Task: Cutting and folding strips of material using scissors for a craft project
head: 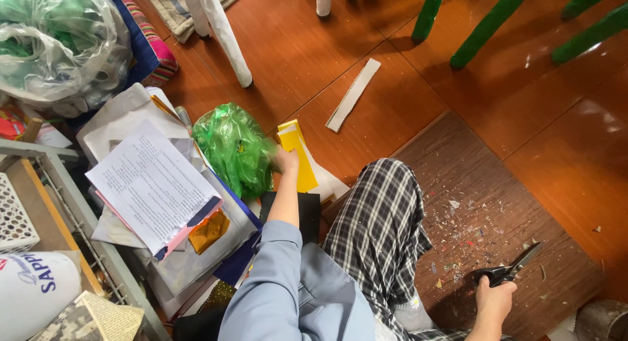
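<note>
**user1:** Closest to the camera is the person's own light blue sleeve (275, 282) at bottom centre, with a plaid-trousered leg (383, 230) bent just right of it. Anyone see what the hands are doing?

**user2:** Yep. Right hand (494, 300), lower right of the frame, is wrapped round the black handles of a pair of scissors (507, 270). The blades point up and to the right and look nearly shut, lying low over a dark brown mat (523, 184) that's dotted with tiny paper scraps.

**user1:** And the left hand?

**user2:** Left hand (286, 161) is stretched out to the middle of the frame, fingers curled at the edge of a crumpled green plastic bag (234, 148), touching it. Can't tell whether it's really gripping the bag or the yellow paper sheets (296, 153) right beside it, since the fingers are hidden behind the bag.

**user1:** Stuff around it?

**user2:** Messy stack of papers (154, 184) to the left of the bag, printed sheet on top. A white strip with a zigzag edge (353, 94) lies alone on the reddish wood floor (314, 47), upper centre. Green chair legs (487, 24) upper right, and a clear bag with green stuff inside (55, 43) upper left.
</note>
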